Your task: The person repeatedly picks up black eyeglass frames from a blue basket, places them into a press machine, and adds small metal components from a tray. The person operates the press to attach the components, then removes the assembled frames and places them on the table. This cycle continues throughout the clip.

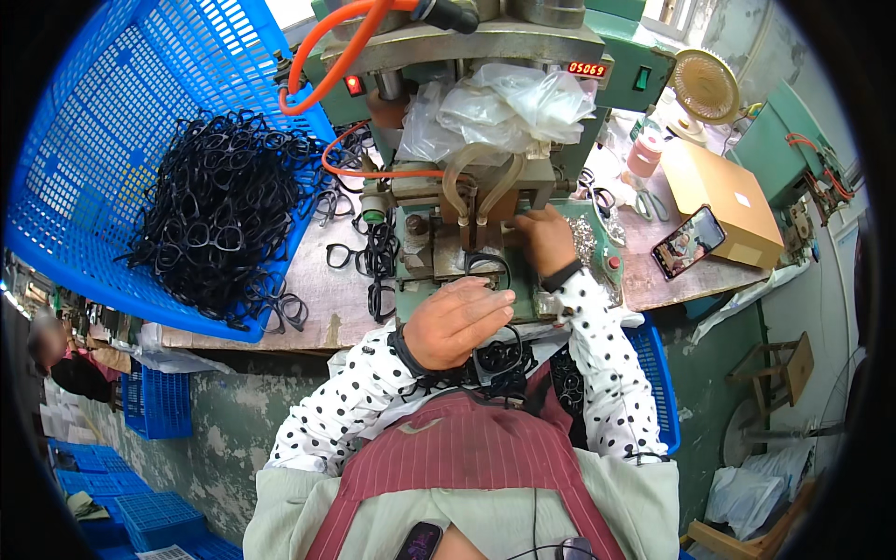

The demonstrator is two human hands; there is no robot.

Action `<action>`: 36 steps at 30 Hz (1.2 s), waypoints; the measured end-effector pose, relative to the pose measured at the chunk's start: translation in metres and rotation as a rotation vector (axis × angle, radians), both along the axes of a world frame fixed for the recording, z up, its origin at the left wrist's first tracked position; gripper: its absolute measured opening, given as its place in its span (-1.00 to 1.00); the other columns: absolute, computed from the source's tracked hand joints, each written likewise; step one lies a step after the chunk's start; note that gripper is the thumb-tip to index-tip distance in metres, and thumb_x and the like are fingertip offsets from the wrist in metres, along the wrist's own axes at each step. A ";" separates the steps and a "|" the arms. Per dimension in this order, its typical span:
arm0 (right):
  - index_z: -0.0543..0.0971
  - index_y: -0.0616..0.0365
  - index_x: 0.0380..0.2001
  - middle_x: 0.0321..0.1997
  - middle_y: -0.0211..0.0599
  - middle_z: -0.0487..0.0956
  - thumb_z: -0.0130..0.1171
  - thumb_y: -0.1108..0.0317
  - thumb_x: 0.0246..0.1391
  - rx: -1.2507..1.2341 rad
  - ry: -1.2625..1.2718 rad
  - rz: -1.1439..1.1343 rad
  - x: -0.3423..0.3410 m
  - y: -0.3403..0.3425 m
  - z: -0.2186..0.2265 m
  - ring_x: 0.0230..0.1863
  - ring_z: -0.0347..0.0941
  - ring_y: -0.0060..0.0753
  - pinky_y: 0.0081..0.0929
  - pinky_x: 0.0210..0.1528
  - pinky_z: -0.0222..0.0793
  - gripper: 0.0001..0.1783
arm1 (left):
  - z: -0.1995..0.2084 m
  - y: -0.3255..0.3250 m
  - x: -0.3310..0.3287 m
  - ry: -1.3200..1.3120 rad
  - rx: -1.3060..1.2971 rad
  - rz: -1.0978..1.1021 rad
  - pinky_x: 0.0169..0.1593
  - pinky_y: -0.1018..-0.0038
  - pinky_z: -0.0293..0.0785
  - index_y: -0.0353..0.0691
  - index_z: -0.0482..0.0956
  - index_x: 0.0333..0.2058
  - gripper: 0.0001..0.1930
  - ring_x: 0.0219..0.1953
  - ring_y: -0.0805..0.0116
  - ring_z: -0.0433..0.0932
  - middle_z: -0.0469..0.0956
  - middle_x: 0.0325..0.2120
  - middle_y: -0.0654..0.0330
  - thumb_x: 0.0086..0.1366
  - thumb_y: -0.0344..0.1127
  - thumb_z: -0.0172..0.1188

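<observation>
At the front of the green press [434,233], my left hand [457,322] is closed over a black eyeglass frame [487,259]. One rim of it shows above the fingers, against the press's metal block; the hand hides its middle. My right hand [546,241] is at the right side of the block, its fingers curled toward the tooling. What its fingertips hold, if anything, is hidden. Right behind it lies a pile of small shiny metal parts [584,238]. More dark frames [504,359] rest in my lap below the left hand.
A blue basket [84,177] heaped with black eyeglass frames [219,205] stands left. Loose frames [343,254] lie beside the press. On the right are scissors [651,205], a phone [689,243] and a cardboard box [723,201]. Orange hoses [313,61] and plastic bags [513,103] hang above.
</observation>
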State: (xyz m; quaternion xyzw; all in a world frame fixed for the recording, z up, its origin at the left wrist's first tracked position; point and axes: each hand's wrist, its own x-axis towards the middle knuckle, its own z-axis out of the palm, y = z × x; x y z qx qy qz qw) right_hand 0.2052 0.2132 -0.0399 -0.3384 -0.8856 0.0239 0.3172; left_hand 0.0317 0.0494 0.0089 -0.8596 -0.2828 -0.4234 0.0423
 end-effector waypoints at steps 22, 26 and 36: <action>0.63 0.00 -0.66 -0.61 -0.18 0.59 0.13 0.26 -0.09 0.140 -0.283 -0.182 -0.041 0.026 -0.040 -0.56 0.58 -0.11 -0.23 -0.53 0.44 -0.82 | -0.048 -0.013 -0.075 -0.261 0.123 0.631 -0.13 0.24 0.38 -0.26 0.46 -0.19 -0.77 -0.25 0.07 0.45 0.50 -0.31 0.06 0.15 -0.55 0.13; 0.61 -0.01 -0.68 -0.64 -0.21 0.59 0.10 0.27 -0.04 0.178 -0.260 -0.123 -0.038 0.018 -0.024 -0.58 0.56 -0.13 -0.23 -0.55 0.42 -0.79 | -0.082 0.021 -0.137 -0.129 -0.124 1.058 -0.09 0.23 0.34 -0.16 0.56 -0.24 -0.78 -0.15 0.06 0.41 0.45 -0.21 0.11 0.08 -0.45 0.23; 0.52 0.03 -0.42 -0.55 -0.22 0.54 0.17 0.43 -0.10 0.129 0.012 -0.121 -0.002 -0.008 0.000 -0.41 0.46 -0.04 -0.17 -0.39 0.40 -0.90 | -0.115 0.034 -0.194 0.380 -0.711 1.064 0.04 0.05 0.17 0.07 0.65 -0.24 -0.71 0.12 0.15 0.32 0.48 0.01 0.37 0.02 -0.40 0.19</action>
